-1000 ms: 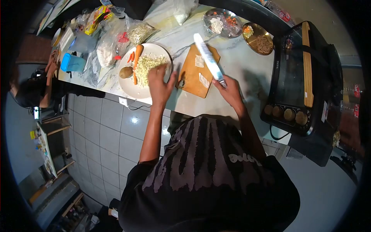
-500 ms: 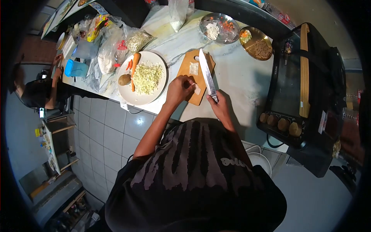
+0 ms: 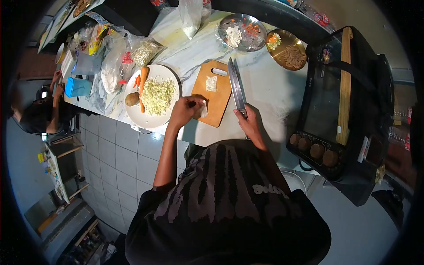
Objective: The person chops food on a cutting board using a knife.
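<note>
My left hand [image 3: 184, 112] is closed at the fingertips on a thin pale slice [image 3: 203, 109], held over the near left edge of the wooden cutting board [image 3: 216, 106]. What food the slice is, I cannot tell. A pale, flat rectangular piece [image 3: 211, 83] with cut lines lies farther up the board. In my right hand [image 3: 250, 121] is a kitchen knife [image 3: 237, 86], its blade pointing away from me beside the board's right edge. Left of the board, a white plate [image 3: 174, 75] carries chopped pale-green vegetable [image 3: 157, 97], carrots [image 3: 144, 79] and a brown round vegetable [image 3: 131, 99].
Behind the board stand a metal plate with chopped pieces [image 3: 258, 44] and a gold-coloured plate with brown strips [image 3: 282, 44]. A toaster oven [image 3: 322, 101] stands on the right. Plastic bags [image 3: 115, 66] and a blue container [image 3: 78, 87] occupy the left, near another person [image 3: 37, 110].
My left hand has drawn left with the pale slice, which was lower over the board. Relative to the board, the knife has shifted right, off its edge. The whole view has shifted slightly.
</note>
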Demonstrator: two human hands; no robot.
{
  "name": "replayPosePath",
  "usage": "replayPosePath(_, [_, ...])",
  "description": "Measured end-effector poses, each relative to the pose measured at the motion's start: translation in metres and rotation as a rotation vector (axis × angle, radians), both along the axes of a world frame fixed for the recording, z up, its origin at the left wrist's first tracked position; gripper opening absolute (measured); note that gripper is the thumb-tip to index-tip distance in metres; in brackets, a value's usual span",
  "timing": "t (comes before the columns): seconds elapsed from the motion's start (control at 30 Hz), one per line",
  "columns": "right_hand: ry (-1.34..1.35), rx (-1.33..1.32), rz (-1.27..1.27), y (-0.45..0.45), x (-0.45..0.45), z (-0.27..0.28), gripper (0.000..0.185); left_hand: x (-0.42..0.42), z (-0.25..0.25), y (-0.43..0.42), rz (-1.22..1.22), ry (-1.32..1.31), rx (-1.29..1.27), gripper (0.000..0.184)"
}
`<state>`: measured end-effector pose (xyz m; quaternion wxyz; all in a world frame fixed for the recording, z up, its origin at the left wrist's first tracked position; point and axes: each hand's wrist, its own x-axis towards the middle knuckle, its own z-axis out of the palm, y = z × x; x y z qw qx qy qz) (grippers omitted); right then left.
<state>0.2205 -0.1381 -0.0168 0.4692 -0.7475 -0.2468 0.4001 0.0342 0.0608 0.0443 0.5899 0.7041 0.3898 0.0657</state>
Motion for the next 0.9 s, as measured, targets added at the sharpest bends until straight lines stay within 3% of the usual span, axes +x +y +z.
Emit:
replayPosePath(0.03, [0.012,-0.003,0.005,0.000,0.000,0.002,0.033,0.002,-0.001,0.001,0.062,-0.022,0.093,0.019])
replayPosePath(0.1, [0.005,-0.003,0.004,0.002,0.004,0.006,0.032,0.007,-0.008,0.006,0.103,-0.012,-0.019,0.018])
replayPosePath(0.17, [-0.023,-0.013,0.045,0.001,0.003,0.009,0.031,0.010,-0.026,0.011,0.120,-0.182,-0.106,0.018])
replayPosePath(0.37, [-0.168,-0.011,0.011,0.007,-0.001,0.015,0.029,0.012,-0.016,-0.008,0.124,-0.213,0.020,0.023])
replayPosePath(0.47, [-0.323,-0.009,-0.007,0.007,-0.002,0.004,0.029,0.009,-0.026,-0.013,0.179,-0.400,0.033,0.020])
replayPosePath(0.5, [-0.324,0.004,-0.009,0.007,-0.005,0.008,0.029,0.006,-0.025,-0.011,0.102,-0.343,0.161,0.017])
replayPosePath(0.6, [-0.296,0.007,-0.066,0.011,-0.008,0.011,0.029,0.001,-0.017,-0.017,0.011,-0.299,-0.015,0.012])
replayPosePath(0.7, [-0.425,0.137,-0.079,0.016,-0.007,0.001,0.028,0.003,-0.018,-0.027,-0.059,-0.301,-0.002,0.012])
replayPosePath(0.9, [-0.305,-0.010,-0.074,0.015,-0.008,0.012,0.028,-0.002,0.008,-0.029,-0.112,-0.163,0.310,0.028])
